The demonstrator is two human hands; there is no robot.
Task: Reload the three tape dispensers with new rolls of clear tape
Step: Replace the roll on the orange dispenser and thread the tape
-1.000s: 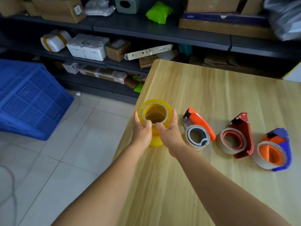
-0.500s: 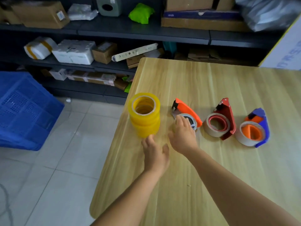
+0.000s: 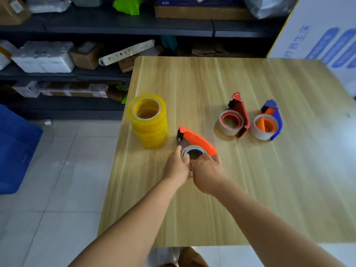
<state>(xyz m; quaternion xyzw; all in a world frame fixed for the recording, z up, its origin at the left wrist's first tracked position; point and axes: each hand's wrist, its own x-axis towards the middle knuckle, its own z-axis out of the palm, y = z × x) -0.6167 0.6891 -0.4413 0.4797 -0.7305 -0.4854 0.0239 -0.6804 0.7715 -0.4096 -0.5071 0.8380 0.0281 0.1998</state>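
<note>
Orange dispenser pulled nearer; left hand & right hand both grip it.

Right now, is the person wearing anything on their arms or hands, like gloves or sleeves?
No. The left hand and the right hand are bare: no gloves, and no rings, watch or bracelet that I can see. Both forearms are uncovered as far as the picture's bottom edge, so no sleeve shows at all.

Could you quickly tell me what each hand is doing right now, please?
Left hand: closed on the orange dispenser, at its spent roll.
Right hand: gripping the same dispenser.
</note>
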